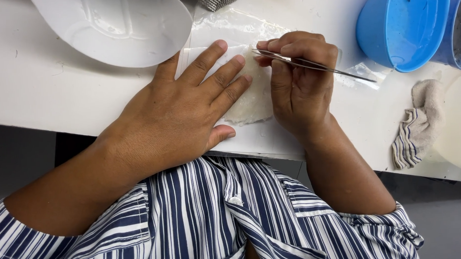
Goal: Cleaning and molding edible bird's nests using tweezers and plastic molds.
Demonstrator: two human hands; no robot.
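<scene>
Left hand (189,108) is lying flat, pressing pale translucent sheet (250,106) on white table (45,90). Right hand (295,86) is pinching metal tweezers (315,65), tips touching sheet's top edge. Blue bowl (403,26) sitting nearby.

The left hand (181,113) lies palm down, wrist straight, four fingers extended and slightly spread, pointing away from the body and toward the right hand; the thumb is tucked along the near edge of the palm. The left forearm runs back and outward to a bent elbow. The right hand (296,78) is closed in a pinch grip: thumb and index fingertips meet at the far side of the hand, just beside the left fingertips, with the remaining fingers curled under. The right wrist is flexed slightly inward, and its forearm angles back and outward. Both forearms are bare.
</scene>
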